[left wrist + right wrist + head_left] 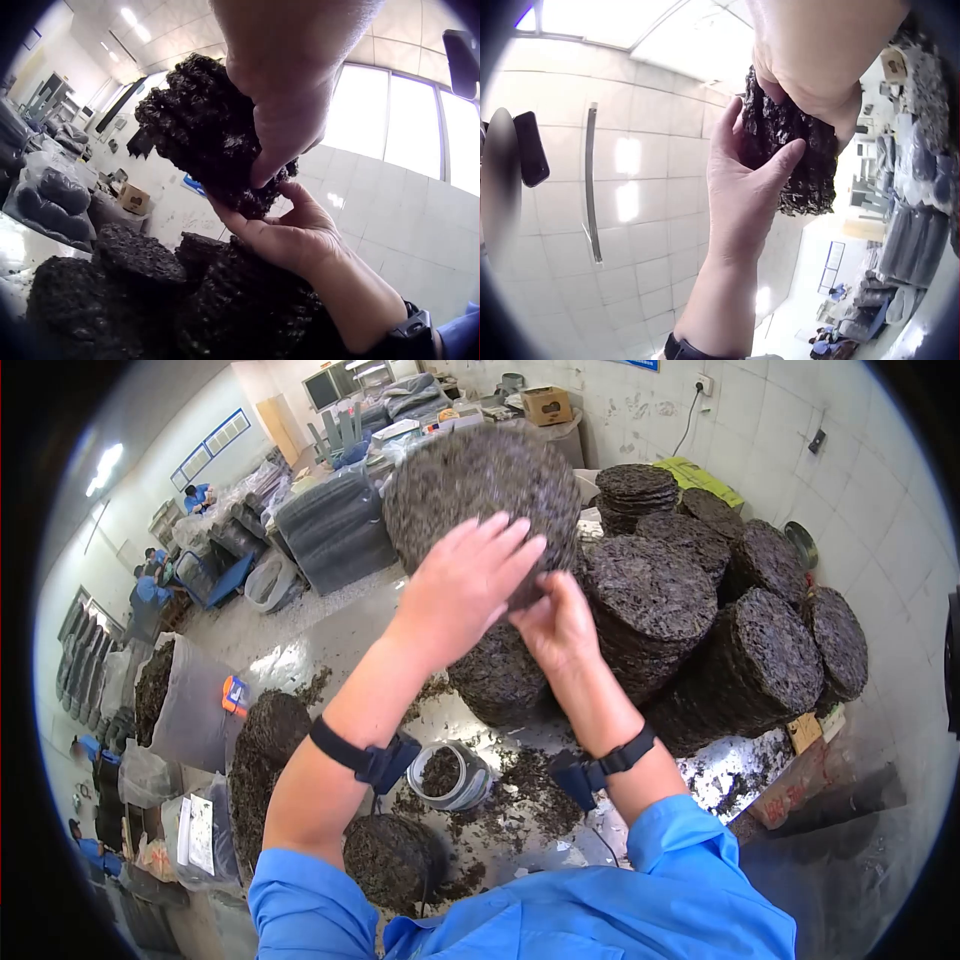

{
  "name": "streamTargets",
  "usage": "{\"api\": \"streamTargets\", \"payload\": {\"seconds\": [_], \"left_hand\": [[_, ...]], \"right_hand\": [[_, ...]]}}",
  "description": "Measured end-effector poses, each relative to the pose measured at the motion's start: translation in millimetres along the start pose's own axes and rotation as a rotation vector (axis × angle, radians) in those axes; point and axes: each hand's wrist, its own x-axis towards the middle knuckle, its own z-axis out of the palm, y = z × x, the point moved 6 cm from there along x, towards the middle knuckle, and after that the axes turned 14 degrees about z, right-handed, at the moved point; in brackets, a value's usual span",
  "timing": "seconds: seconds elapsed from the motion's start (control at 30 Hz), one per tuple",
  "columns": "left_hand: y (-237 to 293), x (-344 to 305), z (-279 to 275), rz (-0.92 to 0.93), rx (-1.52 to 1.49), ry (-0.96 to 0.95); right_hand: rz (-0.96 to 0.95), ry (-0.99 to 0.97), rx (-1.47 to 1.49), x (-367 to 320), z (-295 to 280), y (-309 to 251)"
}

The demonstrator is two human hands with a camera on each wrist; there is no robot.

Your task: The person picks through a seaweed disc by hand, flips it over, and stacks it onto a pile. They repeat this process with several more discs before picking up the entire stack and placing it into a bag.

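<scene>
A thick stack of round, dark dried seaweed sheets (475,475) is lifted above the table between both hands, its top face blurred in the head view. My left hand (462,588) lies over the near side, fingers spread on the face; in the right wrist view its thumb and fingers (742,176) clasp the layered edge. At the lower edge, my right hand (562,628) grips with the thumb; the left wrist view shows that hand (296,236) cupped under the rim. Just below and to the right stands a tall pile of similar round sheets (650,595).
Several more piles (765,650) crowd the table's right side. A clear jar (470,775) with dark scraps stands near my body, beside a short pile (390,860). An orange object (234,696) is at left. Bagged goods (335,525) and a carton (547,406) stand behind.
</scene>
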Motion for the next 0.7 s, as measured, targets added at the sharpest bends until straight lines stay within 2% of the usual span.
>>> {"api": "streamTargets", "payload": {"seconds": [0.1, 0.2, 0.27, 0.33, 0.4, 0.47, 0.53, 0.6, 0.7], "left_hand": [[6.2, -34.0, 22.0, -0.042, -0.046, -0.095], [9.9, -56.2, 29.9, -0.119, -0.098, -0.133], [3.3, -70.3, 24.1, -0.275, -0.091, -0.032], [5.5, -86.8, 21.8, -0.287, -0.108, -0.014], [9.5, -106.5, 25.4, -0.306, -0.182, -0.120], [15.1, -132.4, 27.8, -0.335, -0.231, -0.181], [24.9, -160.4, 30.2, -0.370, -0.282, -0.248], [36.3, -191.8, 31.8, -0.474, -0.353, -0.331], [57.2, -239.9, 24.4, -0.591, -0.410, -0.412]], "right_hand": [[0.029, 0.039, 0.071, 5.2, -32.6, 35.0], [0.034, 0.092, 0.155, 28.5, -50.3, 41.2], [-0.061, 0.049, 0.184, 55.1, -55.6, 28.8], [-0.170, 0.014, 0.145, 76.7, -57.6, 12.0], [-0.332, 0.073, 0.161, 96.1, -73.4, -2.4], [-0.376, 0.143, 0.200, 116.5, -99.1, -6.7], [-0.400, 0.302, 0.224, 128.9, -128.0, -3.1], [-0.464, 0.431, 0.239, 136.4, -159.9, 4.9], [-0.463, 0.481, 0.154, 129.7, -161.3, 8.0]]}}
